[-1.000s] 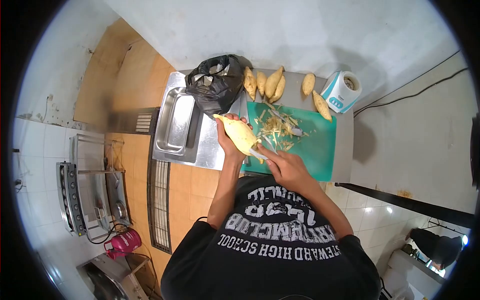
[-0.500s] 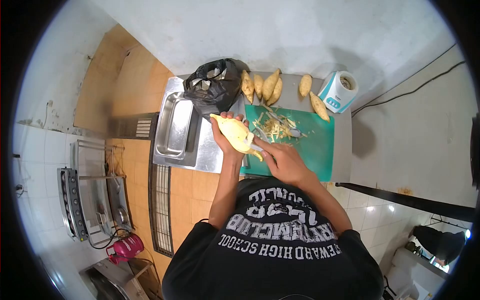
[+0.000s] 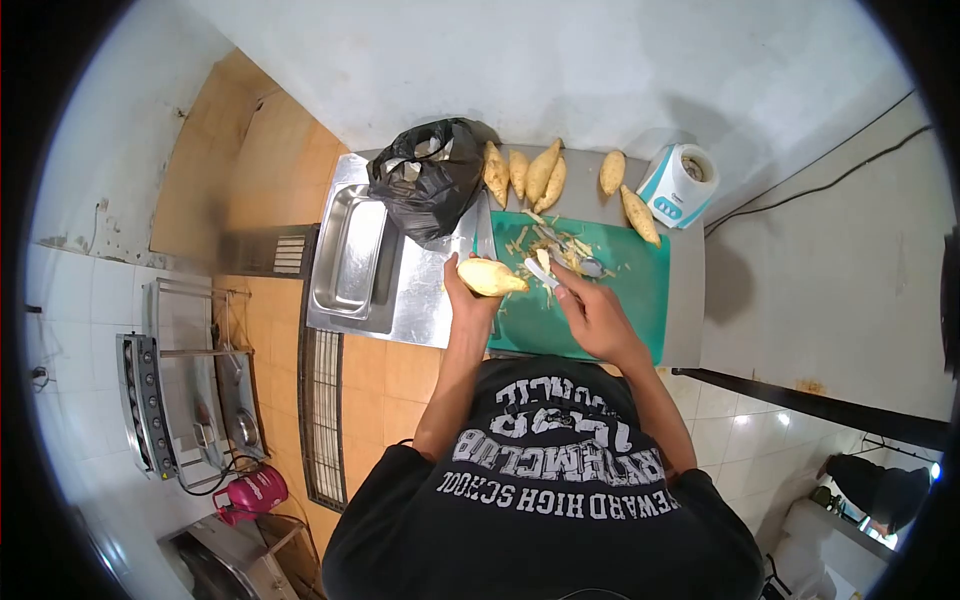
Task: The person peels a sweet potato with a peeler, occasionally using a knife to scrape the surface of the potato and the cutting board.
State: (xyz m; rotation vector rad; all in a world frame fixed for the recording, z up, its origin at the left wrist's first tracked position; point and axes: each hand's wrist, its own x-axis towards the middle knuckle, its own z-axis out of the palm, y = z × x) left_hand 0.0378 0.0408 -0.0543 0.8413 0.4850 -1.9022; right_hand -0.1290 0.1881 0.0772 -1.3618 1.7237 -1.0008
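My left hand point(image 3: 468, 292) is wrapped round a peeled, pale-yellow sweet potato point(image 3: 488, 277), its narrow end pointing right. Just off that tip, my right hand point(image 3: 597, 318) grips a slim pale tool point(image 3: 542, 273), with the index finger stretched along it. A yellow strip of peel point(image 3: 543, 259) shows beside the tool. Beneath both lies a green cutting board point(image 3: 625, 320), its upper part strewn with peelings point(image 3: 560, 245). Among the peelings rests a grey metal utensil point(image 3: 591, 267).
Several unpeeled sweet potatoes point(image 3: 543, 172) lie along the wall behind the board. A black plastic bag point(image 3: 425, 180) stands at the left beside a steel sink point(image 3: 350, 250). At the back right is a white and turquoise appliance point(image 3: 680, 187).
The sweet potato has turned, its narrow end now pointing right, and sits lower in my left hand. My right hand has drawn the tool away from it, up and right over the board.
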